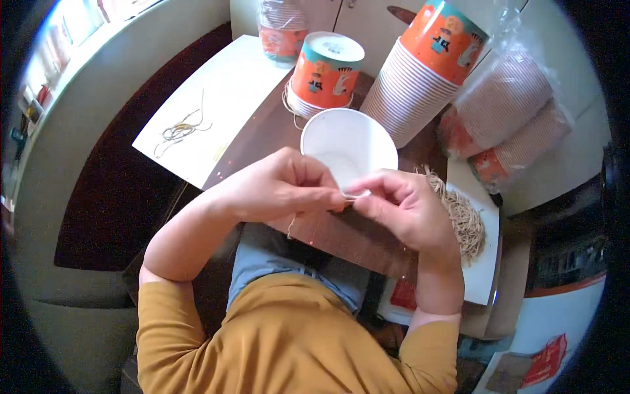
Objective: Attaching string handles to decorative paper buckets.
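A white-lined paper bucket [351,134] stands tilted right in front of me, its open mouth facing me. At its near rim my left hand [285,187] and my right hand [407,207] meet, fingertips almost touching. Both are closed in a pinch on a thin pale cord [291,228], whose loose end hangs below the left hand. Whether the cord passes through the bucket's wall is hidden by my fingers. A heap of the same beige cord [467,223] lies on a white sheet beside my right wrist.
Behind the bucket stand an upside-down orange bucket [326,72] with cord around its base and a tall leaning stack of nested buckets [413,92]. Plastic-wrapped stacks [508,105] lie at the right, another wrapped stack [282,33] at the back. Cord scraps [180,130] lie on white board [230,85].
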{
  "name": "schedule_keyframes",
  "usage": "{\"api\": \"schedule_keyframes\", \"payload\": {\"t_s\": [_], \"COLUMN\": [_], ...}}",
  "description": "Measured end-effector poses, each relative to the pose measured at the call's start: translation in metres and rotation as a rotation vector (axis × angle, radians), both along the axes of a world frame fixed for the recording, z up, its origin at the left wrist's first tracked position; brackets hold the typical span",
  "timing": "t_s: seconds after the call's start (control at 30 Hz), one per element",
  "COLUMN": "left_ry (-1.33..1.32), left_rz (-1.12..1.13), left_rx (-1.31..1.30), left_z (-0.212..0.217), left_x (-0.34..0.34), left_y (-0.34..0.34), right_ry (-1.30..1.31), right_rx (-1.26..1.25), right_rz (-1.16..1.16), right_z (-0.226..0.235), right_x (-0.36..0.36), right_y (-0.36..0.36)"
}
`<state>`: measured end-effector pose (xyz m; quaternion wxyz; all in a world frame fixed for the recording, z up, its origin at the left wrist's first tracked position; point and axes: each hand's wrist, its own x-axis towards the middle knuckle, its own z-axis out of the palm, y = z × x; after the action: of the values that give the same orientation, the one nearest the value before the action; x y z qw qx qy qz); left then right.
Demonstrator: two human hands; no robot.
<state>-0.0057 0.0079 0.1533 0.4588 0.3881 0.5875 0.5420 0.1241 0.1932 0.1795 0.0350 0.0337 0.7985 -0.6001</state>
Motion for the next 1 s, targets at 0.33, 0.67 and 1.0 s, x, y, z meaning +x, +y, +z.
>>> {"api": "schedule_keyframes", "payload": {"t_s": [0.33,0.67,1.0], "left_ry": [-0.092,-0.061,-0.352], "left_rz": [0.06,0.039,-0.062], "left_rx": [-0.076,-0.051,-0.043], "left_z": [-0.049,-0.038,-0.036], "left_x": [-0.018,-0.013,-0.008], "left_y": [-0.027,-0.017,-0.007], "right_ry": [0.18,0.672,0.075], "right_rx": [0.079,0.764,-0.004], "right_rz": [-0.299,-0.239,0.062], "right_z": [-0.041,-0.02,-0.04], "right_x": [-0.013,-0.006,-0.004], "right_y": [0.076,0.011,-0.014]}}
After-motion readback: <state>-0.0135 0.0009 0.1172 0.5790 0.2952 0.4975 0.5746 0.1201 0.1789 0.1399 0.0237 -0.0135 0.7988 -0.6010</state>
